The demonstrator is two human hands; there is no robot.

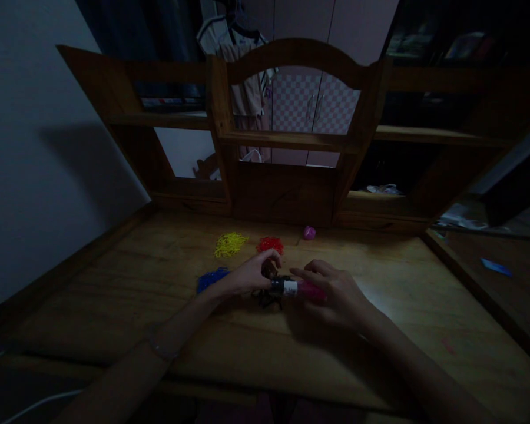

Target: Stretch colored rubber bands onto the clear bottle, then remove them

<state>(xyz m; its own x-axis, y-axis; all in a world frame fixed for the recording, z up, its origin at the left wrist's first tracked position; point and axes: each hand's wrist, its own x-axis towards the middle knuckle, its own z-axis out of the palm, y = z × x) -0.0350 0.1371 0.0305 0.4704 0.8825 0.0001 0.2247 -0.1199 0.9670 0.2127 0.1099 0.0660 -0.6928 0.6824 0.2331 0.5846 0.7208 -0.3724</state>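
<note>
My right hand (335,291) is closed around the pink end of a small tube-shaped container (290,288) with a white label and a black end. It lies nearly level, its black end pointing left. My left hand (247,275) curls its fingers and thumb at that black end, over a pile of dark strands (269,299). What exactly its fingers pinch is hard to make out in the dim light. Close by lie a blue pile (211,278), partly behind my left hand, a red pile (270,244) and a yellow pile (230,244) of small thin pieces.
A small pink-purple lump (309,233) sits near the back of the wooden desk (128,306). Behind rises a wooden shelf unit (287,141). A wall (57,153) bounds the left, and a blue flat item (495,267) lies on a surface at the right.
</note>
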